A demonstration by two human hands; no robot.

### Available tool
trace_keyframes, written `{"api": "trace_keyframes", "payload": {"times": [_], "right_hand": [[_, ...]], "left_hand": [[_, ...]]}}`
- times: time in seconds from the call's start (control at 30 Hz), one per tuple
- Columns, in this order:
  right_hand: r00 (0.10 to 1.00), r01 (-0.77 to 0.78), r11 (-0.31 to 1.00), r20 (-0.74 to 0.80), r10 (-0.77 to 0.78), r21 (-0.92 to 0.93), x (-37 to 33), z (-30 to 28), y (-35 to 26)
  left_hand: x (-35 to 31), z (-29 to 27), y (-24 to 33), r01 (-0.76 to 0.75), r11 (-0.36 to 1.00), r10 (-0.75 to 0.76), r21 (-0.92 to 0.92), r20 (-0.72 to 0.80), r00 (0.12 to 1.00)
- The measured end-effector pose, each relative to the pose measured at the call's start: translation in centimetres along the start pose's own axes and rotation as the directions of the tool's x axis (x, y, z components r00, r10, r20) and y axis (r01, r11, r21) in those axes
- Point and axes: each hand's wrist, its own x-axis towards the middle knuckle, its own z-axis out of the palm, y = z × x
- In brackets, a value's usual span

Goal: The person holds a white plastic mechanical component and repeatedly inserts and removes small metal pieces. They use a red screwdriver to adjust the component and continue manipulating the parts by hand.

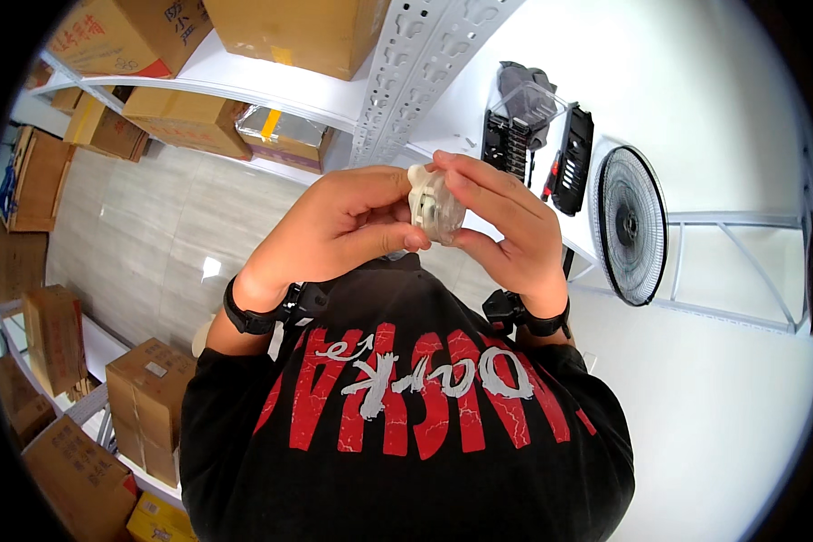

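Both hands meet in front of my chest around a small round white device (419,196) with a clear, domed cover (448,215). My left hand (339,221) closes on its white side, thumb below and fingers above. On the clear side, the fingertips and thumb of my right hand (517,221) pinch the cover. White parts with a dark spot show through the clear plastic. I cannot tell whether the cover is fastened to the white part. Each wrist wears a black strap with a small black unit.
A perforated white shelf post (397,90) rises just beyond my hands. Cardboard boxes (185,117) fill shelves to the left. On the white table ahead right lie an open black bit case (506,149), a black tray (573,163) and grey cloth (526,104). A round black fan (632,226) stands right.
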Motion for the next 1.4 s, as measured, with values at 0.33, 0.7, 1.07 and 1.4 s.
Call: {"api": "trace_keyframes", "payload": {"times": [0.33, 0.7, 1.07, 1.4], "right_hand": [[0.989, -0.117, 0.986, -0.078, 0.127, 0.122, -2.1, -0.8, -1.7], [0.994, -0.098, 0.994, -0.034, 0.1, 0.056, -2.6, -1.1, -2.8], [0.99, -0.13, 0.983, -0.08, 0.12, -0.131, -1.8, 0.1, -3.4], [0.948, -0.278, 0.96, -0.168, 0.269, -0.029, -1.3, 1.8, -3.2]], "left_hand": [[0.3, 1.8, 0.8, 0.087, 0.993, -0.079, -0.078, 0.099, 0.992], [-0.3, 2.0, 0.3, 0.089, 0.983, -0.063, -0.162, 0.158, 0.985], [-0.7, 3.0, 0.2, -0.027, 0.975, 0.033, -0.221, 0.021, 0.999], [-0.3, 2.4, 0.3, 0.205, 0.978, -0.203, -0.043, 0.036, 0.978]]}}
